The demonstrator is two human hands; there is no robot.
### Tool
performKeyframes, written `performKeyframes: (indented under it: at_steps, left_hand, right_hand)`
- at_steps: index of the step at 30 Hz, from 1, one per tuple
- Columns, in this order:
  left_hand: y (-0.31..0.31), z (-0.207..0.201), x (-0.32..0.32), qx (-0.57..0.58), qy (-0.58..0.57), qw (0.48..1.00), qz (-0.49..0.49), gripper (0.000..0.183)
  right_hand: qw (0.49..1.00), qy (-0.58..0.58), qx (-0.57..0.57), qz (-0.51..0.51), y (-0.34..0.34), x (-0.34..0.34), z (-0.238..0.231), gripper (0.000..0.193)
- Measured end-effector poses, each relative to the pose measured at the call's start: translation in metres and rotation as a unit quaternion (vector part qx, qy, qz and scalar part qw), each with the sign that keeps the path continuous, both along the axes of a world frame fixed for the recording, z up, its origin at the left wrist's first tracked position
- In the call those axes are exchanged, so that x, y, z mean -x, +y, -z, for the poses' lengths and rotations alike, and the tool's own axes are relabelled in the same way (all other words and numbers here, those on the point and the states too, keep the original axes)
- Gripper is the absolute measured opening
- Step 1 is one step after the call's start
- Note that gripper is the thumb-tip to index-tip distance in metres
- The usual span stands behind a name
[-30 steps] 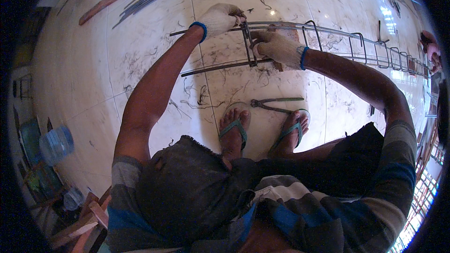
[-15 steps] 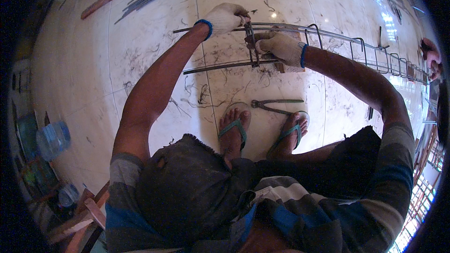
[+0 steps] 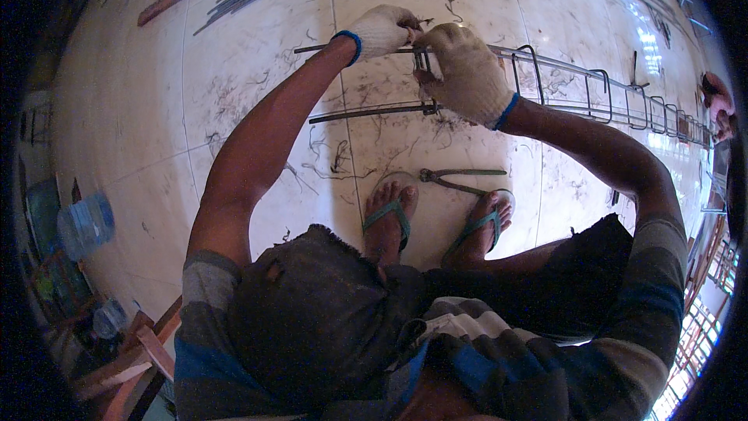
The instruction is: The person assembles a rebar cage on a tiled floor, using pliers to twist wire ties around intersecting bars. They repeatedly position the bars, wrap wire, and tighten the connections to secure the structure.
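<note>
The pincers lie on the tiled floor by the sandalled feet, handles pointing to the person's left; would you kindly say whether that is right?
Not quite: in the head view, the handles point to the person's right. The pincers do lie on the tiled floor by the sandalled feet.

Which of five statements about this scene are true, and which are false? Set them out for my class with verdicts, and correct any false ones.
1. The left hand and the right hand both wear pale gloves with blue cuffs. True.
2. Pincers lie on the tiled floor. True.
3. The handles of the pincers point to the person's left. False: they point right, with the head at the left.
4. A bluish see-through bottle is on the person's left. True.
5. The two hands are far apart. False: they are close together, at the nearer end of the steel bar frame.
</note>
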State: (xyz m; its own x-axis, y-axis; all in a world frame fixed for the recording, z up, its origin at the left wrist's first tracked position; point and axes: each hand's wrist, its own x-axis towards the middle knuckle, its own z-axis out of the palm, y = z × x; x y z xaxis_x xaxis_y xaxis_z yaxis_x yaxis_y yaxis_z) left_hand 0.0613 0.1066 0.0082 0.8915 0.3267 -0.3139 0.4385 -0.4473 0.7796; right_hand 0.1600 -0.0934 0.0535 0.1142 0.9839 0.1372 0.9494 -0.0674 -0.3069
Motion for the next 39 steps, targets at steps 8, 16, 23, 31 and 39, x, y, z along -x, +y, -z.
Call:
performKeyframes:
  at_steps: [8,16,23,31,39]
  left_hand:
    - [-0.003,-0.003,0.001,0.022,-0.006,1.000,-0.016,0.037]
    - [-0.003,0.001,-0.004,0.040,0.001,0.999,-0.033,0.035]
    - [0.002,0.019,0.000,0.072,-0.026,0.993,-0.090,0.037]
    - [0.007,0.027,0.002,0.193,-0.035,0.974,-0.116,0.030]
    - [-0.001,0.008,0.000,0.028,-0.016,0.997,-0.076,0.034]
  right_hand:
    - [0.982,-0.096,0.160,-0.039,0.014,0.012,-0.009,0.038]
    - [0.924,0.283,0.239,0.096,0.008,0.007,-0.026,0.046]
    - [0.982,0.085,0.165,-0.043,0.018,0.007,0.002,0.038]
    - [0.807,0.479,0.324,0.120,0.051,-0.020,-0.035,0.048]
    - [0.995,0.021,0.094,-0.017,0.048,-0.078,-0.015,0.029]
